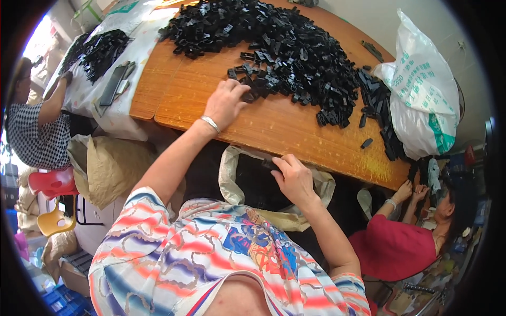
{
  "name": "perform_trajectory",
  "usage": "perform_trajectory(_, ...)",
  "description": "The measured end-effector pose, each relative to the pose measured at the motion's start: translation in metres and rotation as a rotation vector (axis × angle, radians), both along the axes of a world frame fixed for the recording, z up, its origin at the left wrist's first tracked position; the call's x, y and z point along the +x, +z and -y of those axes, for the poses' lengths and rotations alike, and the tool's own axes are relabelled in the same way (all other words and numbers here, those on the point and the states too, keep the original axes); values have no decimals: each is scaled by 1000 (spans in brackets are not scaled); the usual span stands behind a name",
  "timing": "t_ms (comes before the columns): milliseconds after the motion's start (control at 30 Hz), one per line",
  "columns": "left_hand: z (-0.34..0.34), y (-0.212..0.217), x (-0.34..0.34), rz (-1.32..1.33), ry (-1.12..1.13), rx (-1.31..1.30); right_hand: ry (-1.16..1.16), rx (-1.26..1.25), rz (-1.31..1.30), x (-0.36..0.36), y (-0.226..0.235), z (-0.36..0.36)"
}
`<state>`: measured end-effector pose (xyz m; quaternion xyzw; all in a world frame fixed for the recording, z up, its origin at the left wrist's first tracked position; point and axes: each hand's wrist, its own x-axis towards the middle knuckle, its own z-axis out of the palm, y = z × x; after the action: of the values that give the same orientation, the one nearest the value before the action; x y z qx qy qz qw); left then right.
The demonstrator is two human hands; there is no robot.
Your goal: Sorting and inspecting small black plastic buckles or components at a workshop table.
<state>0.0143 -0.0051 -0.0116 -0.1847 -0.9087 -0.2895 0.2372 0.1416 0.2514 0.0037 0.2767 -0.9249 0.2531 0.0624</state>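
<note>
1. Right hand [294, 178] is curled at the rim of an open sack [316, 184], pinching a small black part [269, 164].
2. Left hand [227, 101] is spread, fingertips on black parts [284, 52] heaped just beyond it on the wooden table [274, 126].

Left arm stretched forward and bare, thin silver metal bracelet [210, 124] at the wrist, left hand [227, 101] palm down with fingers curled, right forearm bent inward, right hand [293, 178] lower, fingers pinched together
</note>
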Motion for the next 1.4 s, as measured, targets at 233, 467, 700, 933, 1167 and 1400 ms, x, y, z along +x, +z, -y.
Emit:
perform_trajectory(233,-3,-7,-11,21,-34,-34,-350,6,-170,-72,2,-57)
perform_trajectory(467,-32,-6,12,143,-210,24,-610,209,-91,-128,-6,-60)
perform_trajectory(700,-31,-2,16,212,-278,53,-476,82,34,-126,-8,-54)
perform_trajectory(933,-24,-14,17,209,-209,60,-129,-178,-63,-92,7,22)
perform_trajectory(1167,-27,-17,14,211,-212,118,-57,-193,-27,-107,-5,41)
perform_trajectory(1400,-25,-15,14,271,-179,97,-25,116,-232,-92,-12,50)
